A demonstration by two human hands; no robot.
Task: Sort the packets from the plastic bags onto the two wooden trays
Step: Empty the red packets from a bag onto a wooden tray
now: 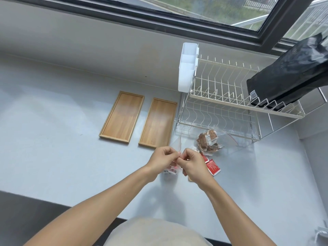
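Two wooden trays lie side by side on the grey counter, the left tray (122, 115) and the right tray (158, 123), both with nothing on them. Just below the right tray, my left hand (162, 159) and my right hand (192, 162) pinch the top edge of a clear plastic bag (176, 145) between them. Red and white packets (173, 169) show under my hands inside it. A red packet (213, 167) lies on the counter right of my right hand. A second clear bag with brown packets (208, 140) lies further back on the right.
A white wire dish rack (230, 107) stands at the right, with a white cutlery holder (187, 66) on its left end and a black bag (287, 75) on its top tier. A window runs along the back wall. The counter's front edge is near my body.
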